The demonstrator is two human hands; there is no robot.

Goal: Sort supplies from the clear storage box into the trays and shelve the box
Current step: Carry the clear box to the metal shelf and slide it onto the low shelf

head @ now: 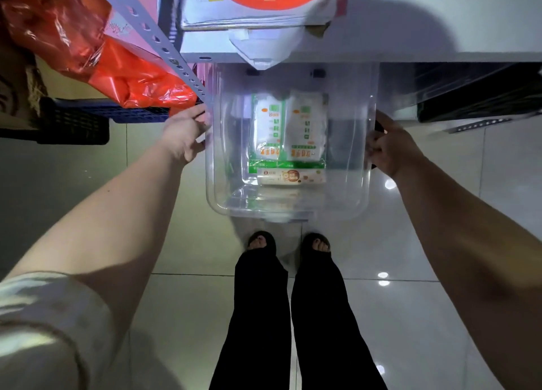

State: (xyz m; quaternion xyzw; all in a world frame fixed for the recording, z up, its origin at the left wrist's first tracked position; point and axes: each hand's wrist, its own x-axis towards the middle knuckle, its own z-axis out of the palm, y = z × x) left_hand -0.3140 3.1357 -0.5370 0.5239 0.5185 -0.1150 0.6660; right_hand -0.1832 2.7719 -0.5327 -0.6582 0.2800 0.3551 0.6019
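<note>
The clear storage box point(289, 166) sits at centre frame, held off the floor by both hands; its far end reaches under the white shelf board point(410, 54) across the upper frame. The left hand point(187, 137) is curled against the box's left wall near the rim, fingers closed on the edge. The right hand point(390, 146) is clenched on the right rim over a dark latch.

Handling, as judged: the box is rigid moulded plastic with smooth, glossy walls, likely slippery under a bare palm, so the rim lips and side latches are the sound holds. The load appears light: two green-and-white packets point(289, 128) lying flat and a small printed carton point(291, 177) in front of them. These could slide if the box tips.

Appearance: transparent, rounded corners, tapered walls, no lid fitted. Tiled floor point(425, 243) shows through the base. Red plastic bags point(96, 46) crowd the upper left.
</note>
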